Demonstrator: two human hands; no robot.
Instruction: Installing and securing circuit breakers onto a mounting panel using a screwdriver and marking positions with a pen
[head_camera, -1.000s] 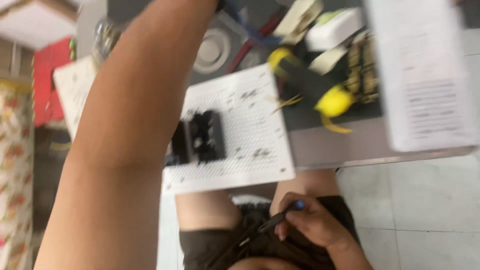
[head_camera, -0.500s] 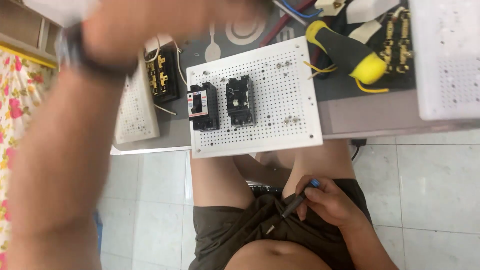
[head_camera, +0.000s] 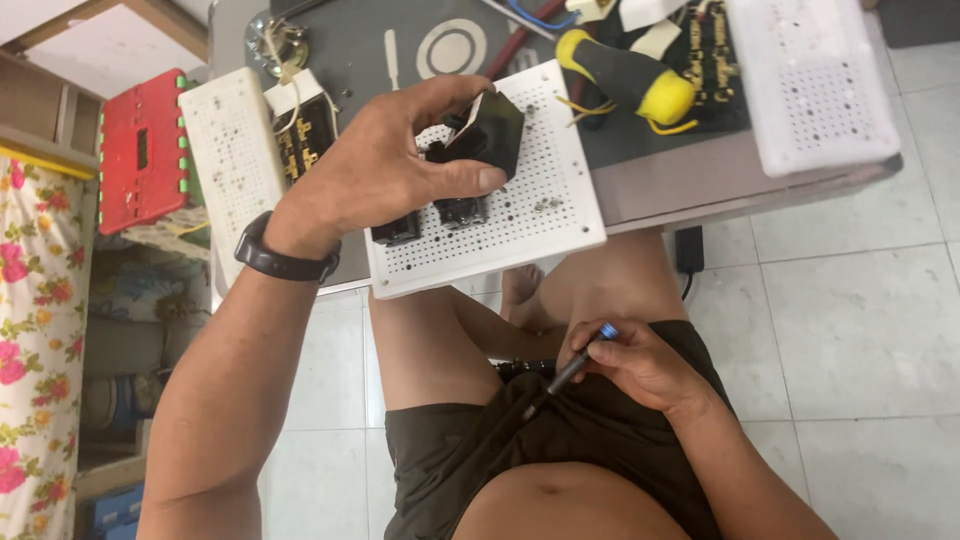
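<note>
From my remote view, at the far left I see a flowered curtain (head_camera: 25, 330) and, above it, a red plastic stool (head_camera: 142, 150) beside the desk (head_camera: 660, 185). Next along, a narrow white perforated board (head_camera: 232, 160) lies on the desk with a small black-and-gold part (head_camera: 305, 140) against its right edge.

The left hand (head_camera: 385, 165), with a black wristband (head_camera: 280, 258) on the wrist, reaches over the larger white pegboard (head_camera: 540, 215), which overhangs the near desk edge above the bare knees. This hand is closed around a black box-shaped block (head_camera: 490, 130), thumb on the near side and fingers over the top; the block is tilted and lifted at its right end (whether its base still touches the pegboard I cannot tell). Two more black blocks sit on the pegboard just under the hand, one (head_camera: 397, 230) near the left edge, one (head_camera: 462, 210) beside it.

Further right on the desk lie a screwdriver with a yellow and black handle (head_camera: 630, 80) and another white perforated board (head_camera: 810, 80) at the far right corner.

Lower down, the right hand (head_camera: 640, 365) rests in the lap on dark shorts (head_camera: 590, 450), closed around a thin dark pen-like tool with a blue tip (head_camera: 575, 365), well apart from the desk.
</note>
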